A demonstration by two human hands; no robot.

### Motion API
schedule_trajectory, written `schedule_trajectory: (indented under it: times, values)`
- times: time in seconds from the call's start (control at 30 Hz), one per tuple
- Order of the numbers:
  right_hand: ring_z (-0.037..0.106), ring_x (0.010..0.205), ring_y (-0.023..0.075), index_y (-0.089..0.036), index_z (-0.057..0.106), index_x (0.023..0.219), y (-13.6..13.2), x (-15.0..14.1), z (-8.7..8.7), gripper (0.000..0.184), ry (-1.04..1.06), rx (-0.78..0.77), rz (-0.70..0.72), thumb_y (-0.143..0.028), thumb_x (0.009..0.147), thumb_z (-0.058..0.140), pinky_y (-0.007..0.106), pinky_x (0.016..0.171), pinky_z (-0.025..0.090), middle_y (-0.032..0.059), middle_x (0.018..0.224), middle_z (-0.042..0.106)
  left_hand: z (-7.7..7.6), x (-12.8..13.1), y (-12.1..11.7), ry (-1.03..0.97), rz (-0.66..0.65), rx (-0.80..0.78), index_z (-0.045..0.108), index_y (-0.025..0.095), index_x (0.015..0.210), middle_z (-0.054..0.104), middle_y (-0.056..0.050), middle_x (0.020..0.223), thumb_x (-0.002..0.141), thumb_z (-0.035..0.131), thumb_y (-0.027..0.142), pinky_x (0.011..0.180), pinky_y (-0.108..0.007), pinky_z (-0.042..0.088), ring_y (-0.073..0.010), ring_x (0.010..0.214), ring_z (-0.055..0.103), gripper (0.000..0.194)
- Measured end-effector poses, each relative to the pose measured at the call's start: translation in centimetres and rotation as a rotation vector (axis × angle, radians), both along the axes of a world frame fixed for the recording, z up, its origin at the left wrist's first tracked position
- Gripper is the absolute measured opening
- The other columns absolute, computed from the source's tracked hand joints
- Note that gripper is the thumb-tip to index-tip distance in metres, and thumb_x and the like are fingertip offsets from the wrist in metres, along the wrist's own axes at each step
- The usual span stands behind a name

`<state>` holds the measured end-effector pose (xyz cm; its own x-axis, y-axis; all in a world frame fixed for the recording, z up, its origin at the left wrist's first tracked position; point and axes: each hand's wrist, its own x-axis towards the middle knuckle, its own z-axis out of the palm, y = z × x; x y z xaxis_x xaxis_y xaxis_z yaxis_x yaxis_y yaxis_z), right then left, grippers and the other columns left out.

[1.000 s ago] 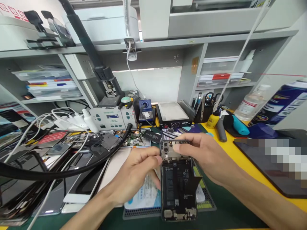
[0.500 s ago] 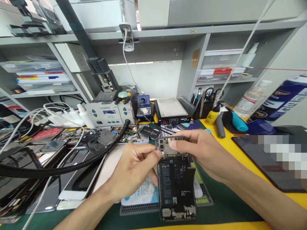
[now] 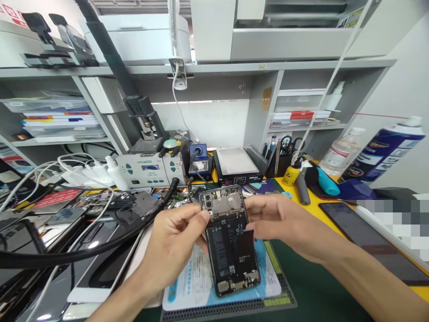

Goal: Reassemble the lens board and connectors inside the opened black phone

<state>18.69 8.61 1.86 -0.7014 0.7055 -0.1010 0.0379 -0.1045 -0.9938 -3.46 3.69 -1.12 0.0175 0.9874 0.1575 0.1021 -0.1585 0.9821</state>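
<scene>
An opened smartphone (image 3: 221, 210) with its back cover off stands tilted in front of me, its circuit board and two camera lenses at the top. A black battery (image 3: 223, 250) fills the middle. My left hand (image 3: 182, 237) grips the upper left edge, thumb in front and fingers behind. On the right edge rests my right hand (image 3: 278, 219), its thumb tip at the upper end of a black flap (image 3: 247, 248) that stands over the battery. How firmly the thumb presses the flap is unclear. Under the phone lies a blue and white sheet (image 3: 191, 290) on a mat.
Phone parts and several phones (image 3: 103, 255) lie at the left, crossed by a thick black hose (image 3: 100, 264). Behind stand a soldering station (image 3: 150, 170) and a hot plate (image 3: 236, 163). A yellow bottle (image 3: 291, 175), spray can (image 3: 382, 150) and dark tablet-like slab (image 3: 365, 241) are at the right.
The phone has shifted left and leans more. My right thumb has moved from the circuit board down to the black flap at the edge. The camera view has tilted up slightly.
</scene>
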Motion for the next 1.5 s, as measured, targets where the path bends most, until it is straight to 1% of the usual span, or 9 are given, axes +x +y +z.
schedule_trajectory:
  times: [0.1,0.3,0.47,0.53,0.67,0.93,1.27,1.43,1.5]
  values:
    - [0.067,0.083,0.0192,-0.029,0.078,0.099,-0.1,-0.2,-0.3,0.019,-0.015,0.012,0.032,-0.02,0.083,0.07,0.033,0.082,0.05,-0.0032,0.084,0.072,0.4,0.1,0.0,-0.003,0.018,0.016,0.065,0.021,0.054,0.059,0.001,0.055,0.089,0.065,0.042,0.049,-0.024,0.046,-0.0141,0.051,0.055,0.041]
    - [0.068,0.087,0.0214,-0.029,0.079,0.103,-0.4,-0.5,-0.6,0.021,-0.038,0.076,-0.042,-0.024,0.084,0.072,0.031,0.076,0.052,-0.0016,0.094,0.075,0.7,0.1,-0.2,-0.027,-0.005,-0.005,0.067,0.022,0.058,0.058,0.0,0.058,0.089,0.066,0.041,0.051,-0.024,0.046,-0.014,0.053,0.054,0.037]
    - [0.066,0.082,0.0195,-0.03,0.078,0.108,-0.3,-0.3,-0.7,0.024,-0.049,0.167,-0.101,-0.026,0.085,0.073,0.03,0.072,0.051,-0.0009,0.091,0.073,0.6,-0.3,-0.4,-0.335,-0.226,-0.089,0.078,0.025,0.095,0.07,-0.004,0.081,0.082,0.061,0.029,0.065,-0.032,0.053,-0.024,0.076,0.067,0.021]
    - [0.064,0.076,0.0182,-0.028,0.078,0.106,-0.3,-0.3,-0.7,0.022,-0.058,0.179,-0.127,-0.028,0.084,0.075,0.029,0.067,0.051,-0.0003,0.086,0.072,0.6,0.0,-0.6,-0.339,-0.279,-0.111,0.077,0.027,0.104,0.073,-0.005,0.09,0.079,0.065,0.025,0.071,-0.035,0.054,-0.0282,0.089,0.068,0.028]
    - [0.06,0.071,0.0164,-0.026,0.078,0.101,-0.4,-0.5,-0.6,0.019,-0.029,0.145,-0.135,-0.029,0.081,0.078,0.027,0.062,0.05,0.0003,0.084,0.07,0.4,0.8,-0.6,-0.214,-0.298,-0.118,0.077,0.03,0.106,0.075,-0.002,0.1,0.086,0.07,0.025,0.089,-0.038,0.054,-0.0277,0.1,0.068,0.022]
    - [0.06,0.07,0.0157,-0.023,0.078,0.099,-0.5,-0.7,-0.9,0.02,-0.052,0.117,-0.148,-0.026,0.079,0.079,0.025,0.058,0.05,0.0009,0.081,0.069,0.1,1.0,-0.4,-0.19,-0.208,-0.078,0.077,0.027,0.112,0.076,-0.002,0.102,0.093,0.065,0.038,0.086,-0.035,0.055,-0.0257,0.096,0.068,0.025]
    - [0.062,0.072,0.0161,-0.021,0.076,0.096,-0.5,-1.4,-1.5,0.02,-0.035,0.104,-0.163,-0.027,0.078,0.082,0.025,0.058,0.051,0.0003,0.078,0.067,-0.1,1.6,-0.6,-0.254,-0.183,-0.065,0.075,0.024,0.117,0.076,-0.002,0.116,0.095,0.064,0.034,0.091,-0.032,0.055,-0.0237,0.105,0.069,0.026]
    - [0.067,0.074,0.0165,-0.02,0.071,0.109,-0.1,-0.3,-0.6,0.031,-0.034,0.13,-0.154,-0.031,0.081,0.079,0.029,0.065,0.056,0.0025,0.093,0.072,-0.7,1.0,-0.2,-0.319,-0.124,-0.11,0.076,0.024,0.111,0.08,0.001,0.101,0.092,0.07,0.032,0.081,-0.026,0.057,-0.0196,0.09,0.073,0.021]
    - [0.07,0.077,0.0188,-0.022,0.068,0.115,0.7,1.0,0.4,0.033,-0.012,0.207,-0.297,-0.035,0.086,0.074,0.032,0.068,0.058,0.0033,0.099,0.074,-0.7,0.5,0.1,-0.406,0.001,-0.114,0.078,0.028,0.099,0.08,0.005,0.092,0.084,0.078,0.029,0.073,-0.02,0.058,-0.0148,0.076,0.072,0.015]
